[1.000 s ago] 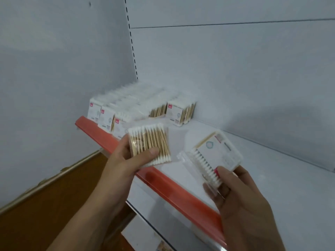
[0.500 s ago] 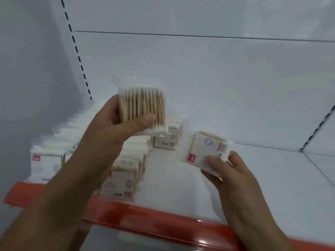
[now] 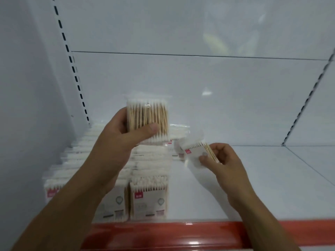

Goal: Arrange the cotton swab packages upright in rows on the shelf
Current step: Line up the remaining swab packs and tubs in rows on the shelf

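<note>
You are mid-placement. Your left hand [image 3: 116,142] grips one swab pack [image 3: 147,122] upright, thumb across its front, held above the rows of packs [image 3: 148,196] that stand at the left end of the shelf [image 3: 253,178], running from the front edge back towards the wall. Your right hand [image 3: 223,160] pinches a second pack [image 3: 194,153], tilted, just right of those rows and towards the back. Next, likely pick the row with room, lower one pack in beside its neighbour, and stand it straight, label forward.
</note>
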Demonstrator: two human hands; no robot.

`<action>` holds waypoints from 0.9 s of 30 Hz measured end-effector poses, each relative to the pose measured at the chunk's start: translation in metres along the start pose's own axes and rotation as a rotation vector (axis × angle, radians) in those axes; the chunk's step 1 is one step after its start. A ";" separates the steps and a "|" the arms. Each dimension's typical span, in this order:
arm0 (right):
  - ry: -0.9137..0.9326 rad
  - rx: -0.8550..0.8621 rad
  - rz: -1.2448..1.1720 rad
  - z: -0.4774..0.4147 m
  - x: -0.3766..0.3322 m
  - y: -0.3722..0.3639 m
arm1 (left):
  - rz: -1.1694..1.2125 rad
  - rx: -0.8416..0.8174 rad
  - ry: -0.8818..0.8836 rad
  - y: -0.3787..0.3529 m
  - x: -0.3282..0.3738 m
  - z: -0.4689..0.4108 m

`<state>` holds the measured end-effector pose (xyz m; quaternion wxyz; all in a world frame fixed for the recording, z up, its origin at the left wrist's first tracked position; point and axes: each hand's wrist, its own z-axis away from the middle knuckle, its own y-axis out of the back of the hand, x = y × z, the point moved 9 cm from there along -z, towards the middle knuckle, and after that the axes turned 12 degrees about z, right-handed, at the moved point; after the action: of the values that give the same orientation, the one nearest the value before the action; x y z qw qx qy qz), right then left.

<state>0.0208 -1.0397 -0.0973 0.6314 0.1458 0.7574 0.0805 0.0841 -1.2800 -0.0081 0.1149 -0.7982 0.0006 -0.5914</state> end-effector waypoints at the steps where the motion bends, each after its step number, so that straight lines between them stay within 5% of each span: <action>1: -0.007 0.002 0.016 -0.004 0.000 -0.004 | -0.002 0.000 0.005 0.002 0.000 -0.002; 9: -0.001 -0.179 0.204 -0.028 0.004 -0.045 | 0.000 -0.025 0.029 0.001 0.000 -0.009; 27: 0.065 -0.016 0.277 -0.034 0.010 -0.040 | -0.001 -0.065 0.048 -0.011 -0.004 -0.002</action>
<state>-0.0185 -1.0721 -0.1126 0.5904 0.2411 0.7495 0.1776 0.0798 -1.2692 -0.0095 0.0886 -0.7871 0.0222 -0.6100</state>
